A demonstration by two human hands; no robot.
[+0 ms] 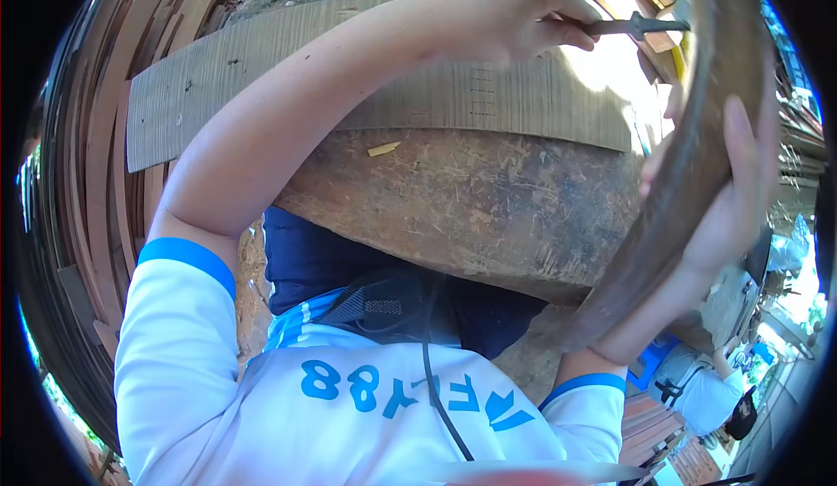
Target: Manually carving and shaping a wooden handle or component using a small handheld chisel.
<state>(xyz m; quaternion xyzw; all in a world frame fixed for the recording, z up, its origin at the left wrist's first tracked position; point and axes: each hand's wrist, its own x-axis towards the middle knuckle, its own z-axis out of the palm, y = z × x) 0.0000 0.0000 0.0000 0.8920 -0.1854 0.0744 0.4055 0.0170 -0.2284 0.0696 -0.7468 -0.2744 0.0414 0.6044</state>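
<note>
Wooden piece [695, 150], long, brown, curved in this view, raised on edge at the right end of the bench [471, 203]; held by the right hand [731, 216], fingers wrapped round both faces; slim metal-shanked tool [635, 27] tight in the left hand's [514, 15] curled fingers, tip at the wood, contact unclear; probably best braced firmly, fingertips clear of the point; beneath, scuffed brown benchtop, ribbed tan board [523, 102] across it; stacked planks [109, 102] leftward; another person [697, 390] lower right.

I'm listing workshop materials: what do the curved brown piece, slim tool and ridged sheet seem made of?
Curved brown piece: probably wood, smooth-looking, from its brown streaks, though blurred. Slim tool: likely dull metal, from its grey colour. Ridged sheet: apparently matte corrugated cardboard, given its parallel ribs.
</note>
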